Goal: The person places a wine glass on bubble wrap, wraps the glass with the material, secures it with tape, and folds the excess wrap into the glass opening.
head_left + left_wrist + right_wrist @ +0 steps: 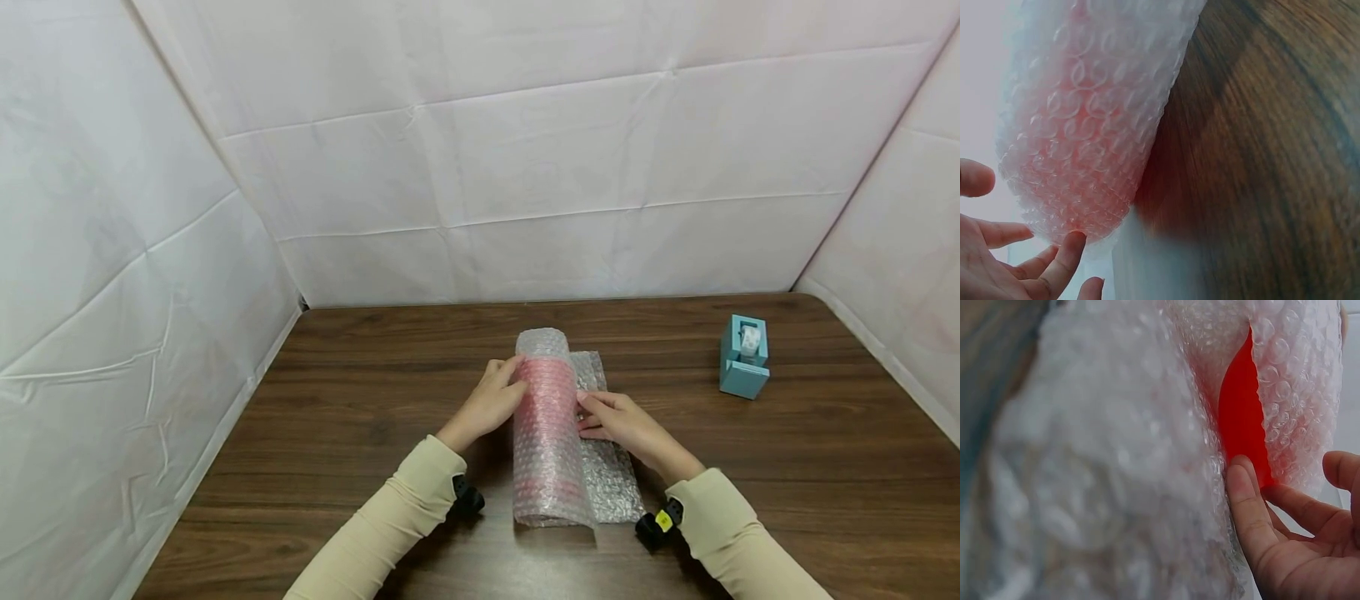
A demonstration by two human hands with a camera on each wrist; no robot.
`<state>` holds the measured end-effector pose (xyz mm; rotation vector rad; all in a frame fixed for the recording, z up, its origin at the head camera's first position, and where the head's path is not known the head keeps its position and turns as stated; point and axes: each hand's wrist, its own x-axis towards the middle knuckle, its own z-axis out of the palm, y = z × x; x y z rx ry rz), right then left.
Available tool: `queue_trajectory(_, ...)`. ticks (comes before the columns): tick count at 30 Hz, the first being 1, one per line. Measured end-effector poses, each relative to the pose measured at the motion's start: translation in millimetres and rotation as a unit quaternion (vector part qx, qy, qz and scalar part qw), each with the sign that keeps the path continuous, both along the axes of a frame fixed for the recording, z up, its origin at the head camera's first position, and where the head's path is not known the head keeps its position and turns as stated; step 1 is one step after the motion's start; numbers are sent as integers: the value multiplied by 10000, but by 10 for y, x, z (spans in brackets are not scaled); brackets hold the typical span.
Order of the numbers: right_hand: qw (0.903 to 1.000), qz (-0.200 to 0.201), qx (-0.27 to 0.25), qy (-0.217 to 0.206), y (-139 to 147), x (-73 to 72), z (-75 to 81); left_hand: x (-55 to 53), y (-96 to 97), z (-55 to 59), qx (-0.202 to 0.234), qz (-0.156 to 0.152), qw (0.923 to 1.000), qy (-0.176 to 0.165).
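A smooth red object [1239, 419] lies mostly hidden inside a roll of bubble wrap [546, 433], its colour showing pink through the layers. At the roll's left side, my left hand [491, 400] rests spread fingertips against the wrap. On the opposite side, my right hand [618, 423] has its fingers at the gap between the roll and the loose sheet. Extended fingertips [1242, 481] touch the wrap just below the exposed red surface, with the thumb standing apart. The loose bubble wrap flap [611, 483] lies flat on the table to the right of the roll.
A blue tape dispenser [744, 358] with a roll of clear tape stands at the right rear of the dark wooden table [345, 417]. White sheeting [525, 167] hangs behind the table and along both sides. A small black camera sits on each wrist.
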<state>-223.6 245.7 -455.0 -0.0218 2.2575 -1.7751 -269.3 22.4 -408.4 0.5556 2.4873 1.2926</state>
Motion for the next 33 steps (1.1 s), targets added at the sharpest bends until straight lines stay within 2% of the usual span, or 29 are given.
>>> queue_trajectory(10,9998,167,117,-11,9,-1,21,29,24,22,78,-82,9999,22)
queue_trajectory(24,9998,165,3,-108,8,4,44,26,60,1,-81,-137,9993,333)
queue_trajectory(33,9997,233,-55,-92,18,19,24,33,75,-6,-111,-63,9992,391)
